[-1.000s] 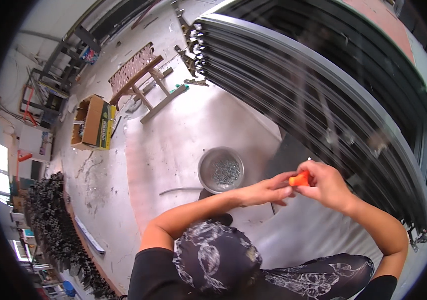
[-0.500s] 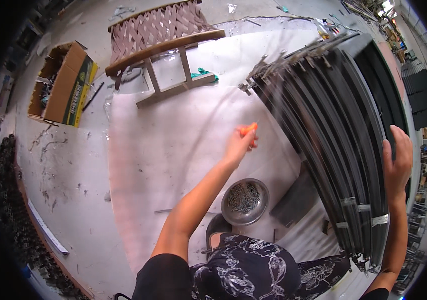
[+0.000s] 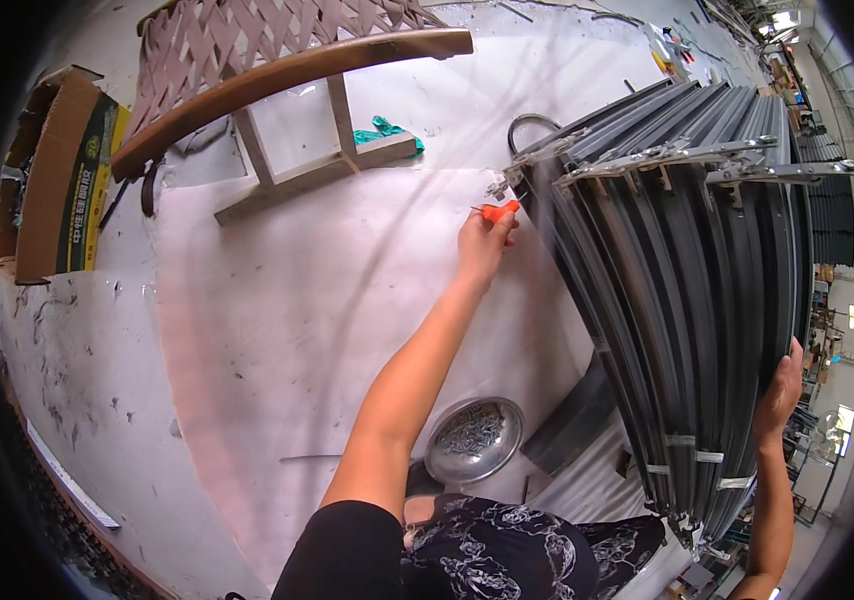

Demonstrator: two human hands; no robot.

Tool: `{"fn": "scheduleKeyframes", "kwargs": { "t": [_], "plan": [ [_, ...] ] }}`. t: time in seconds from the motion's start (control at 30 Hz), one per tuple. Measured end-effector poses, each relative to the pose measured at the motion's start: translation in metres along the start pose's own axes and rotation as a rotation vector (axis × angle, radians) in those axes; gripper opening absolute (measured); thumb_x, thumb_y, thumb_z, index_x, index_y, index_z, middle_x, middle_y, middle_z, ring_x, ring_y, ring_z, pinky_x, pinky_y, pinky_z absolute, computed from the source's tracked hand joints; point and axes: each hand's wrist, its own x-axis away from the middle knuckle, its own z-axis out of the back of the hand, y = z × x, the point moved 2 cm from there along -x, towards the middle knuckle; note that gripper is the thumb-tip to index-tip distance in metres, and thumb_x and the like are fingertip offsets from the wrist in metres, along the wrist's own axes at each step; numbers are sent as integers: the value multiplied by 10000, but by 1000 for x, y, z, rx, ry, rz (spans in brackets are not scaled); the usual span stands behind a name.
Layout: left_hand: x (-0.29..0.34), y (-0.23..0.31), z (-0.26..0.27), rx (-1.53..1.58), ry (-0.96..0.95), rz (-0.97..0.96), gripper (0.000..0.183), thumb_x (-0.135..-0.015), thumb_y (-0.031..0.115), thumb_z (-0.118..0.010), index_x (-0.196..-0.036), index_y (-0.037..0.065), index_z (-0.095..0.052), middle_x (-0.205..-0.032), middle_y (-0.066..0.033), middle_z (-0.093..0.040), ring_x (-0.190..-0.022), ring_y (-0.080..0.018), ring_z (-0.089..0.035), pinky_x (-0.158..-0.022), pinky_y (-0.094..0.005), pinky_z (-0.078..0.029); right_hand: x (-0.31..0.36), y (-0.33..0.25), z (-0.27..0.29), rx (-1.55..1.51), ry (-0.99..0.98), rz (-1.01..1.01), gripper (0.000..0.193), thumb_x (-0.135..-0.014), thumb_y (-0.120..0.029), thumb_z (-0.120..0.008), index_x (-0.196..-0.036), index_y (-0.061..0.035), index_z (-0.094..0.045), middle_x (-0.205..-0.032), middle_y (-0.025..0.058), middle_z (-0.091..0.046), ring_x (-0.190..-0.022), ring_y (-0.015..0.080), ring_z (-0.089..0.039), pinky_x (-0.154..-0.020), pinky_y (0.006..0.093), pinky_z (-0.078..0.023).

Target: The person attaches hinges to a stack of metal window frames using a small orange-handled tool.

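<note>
In my left hand (image 3: 487,245) is a small orange-handled tool (image 3: 500,210) with a thin tip, the fingers closed round it. It is raised just left of the far end of a stack of dark grey metal frames (image 3: 667,300). Silvery hinged arms (image 3: 667,160) lie across the far ends of these frames. My right hand (image 3: 779,395) lies along the stack's outer right side, fingers stretched out; part of it is hidden by the frames. Close to my body stands a round metal bowl (image 3: 432,458) of small screws (image 3: 472,428).
A wooden-framed piece with woven mauve strips (image 3: 277,100) lies at the far left, near a teal cloth (image 3: 379,130). Left of it stands an open cardboard box (image 3: 52,185). Beneath is a pale floor sheet (image 3: 277,330). A dark flat panel (image 3: 577,415) lies beside the bowl.
The view has shifted. My left hand with the orange-handled tool is nearer the stack's far end, its tip now pointing left. My right hand sits lower along the stack's side. The hinged arms show more clearly.
</note>
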Motion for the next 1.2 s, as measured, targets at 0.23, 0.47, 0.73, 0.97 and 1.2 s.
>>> {"fn": "scheduleKeyframes", "kwargs": {
  "t": [0.23,0.47,0.73,0.97,1.2],
  "plan": [
    [3,0,-4,-19,-2,-85,192,-946,241,-605,-1024,72,-554,-892,-14,-687,-665,-56,-554,-566,-219,-417,1,1,1,33,-11,-50,660,-996,-521,-297,-1241,57,-501,-1101,153,-592,-1006,255,-562,-912,339,-408],
    [0,-2,-4,-330,155,-334,243,-923,237,-641,-1011,27,-558,-836,-61,-684,-653,-144,-614,-577,-287,-463,0,-2,1,33,-10,-48,628,-1005,-486,-311,-1252,61,-497,-1153,162,-583,-1067,265,-555,-954,341,-392],
    [6,11,-9,-707,279,-599,291,-955,253,-585,-987,-10,-465,-712,-210,-619,-667,-412,-608,-596,-463,-470,1,2,2,54,0,-47,622,-1001,-480,-304,-1238,58,-509,-1152,169,-585,-1060,279,-561,-944,345,-395],
    [8,12,-20,-661,371,-494,291,-943,213,-595,-972,-23,-427,-636,-235,-577,-593,-457,-558,-544,-557,-412,3,1,1,64,14,-70,613,-1002,-474,-309,-1235,56,-510,-1142,169,-588,-1057,277,-562,-944,345,-395],
    [11,11,-21,-925,403,-628,339,-969,304,-548,-982,-4,-407,-644,-204,-613,-651,-431,-615,-549,-503,-463,1,-9,0,57,19,-77,607,-1002,-469,-314,-1227,60,-507,-1128,165,-590,-1034,270,-563,-938,341,-398]
  ]
}}
